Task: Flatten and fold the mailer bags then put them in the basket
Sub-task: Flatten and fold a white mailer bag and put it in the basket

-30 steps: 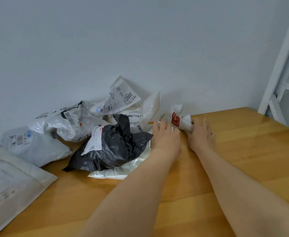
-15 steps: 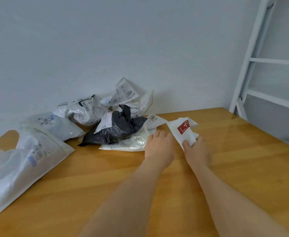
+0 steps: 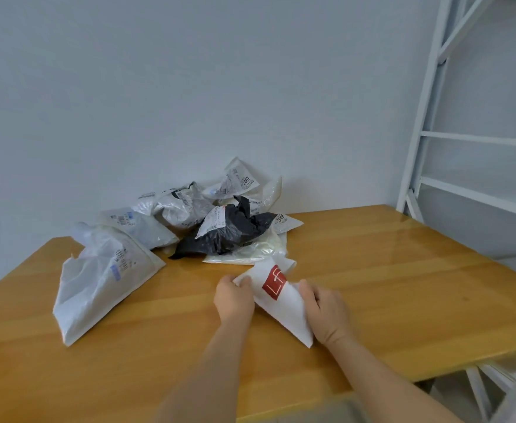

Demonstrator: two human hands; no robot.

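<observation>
The wooden surface (image 3: 403,270) is the largest thing here, running from the wall to the near edge, with a white shelf frame (image 3: 433,148) standing off its far right corner. No basket is in view.

Against the wall at the far edge sits a heap of crumpled mailer bags (image 3: 220,209): several white and grey ones with shipping labels, a black bag (image 3: 229,233) on top of a flat translucent one. Toward the left edge lies a large white padded mailer (image 3: 97,282), apart from the heap and puffed rather than flat.

Smallest is the white mailer with a red logo (image 3: 278,297), near the middle of the surface, just in front of the heap. It lies at a slant and is partly lifted. The left hand (image 3: 233,297) grips its far left corner with curled fingers; the right hand (image 3: 327,315) holds its right edge, fingers curled over the plastic. So each grip is closed on this one bag.

The job looks barely begun: nothing appears folded yet. The risks, as I judge them, are these. The thin slick plastic could slide out of the grip or spring back if trapped air is not pressed out first. Its far end is close to the translucent bag, so smoothing forward could snag or drag the heap. A fold made while the bag lies crooked would come out uneven.
</observation>
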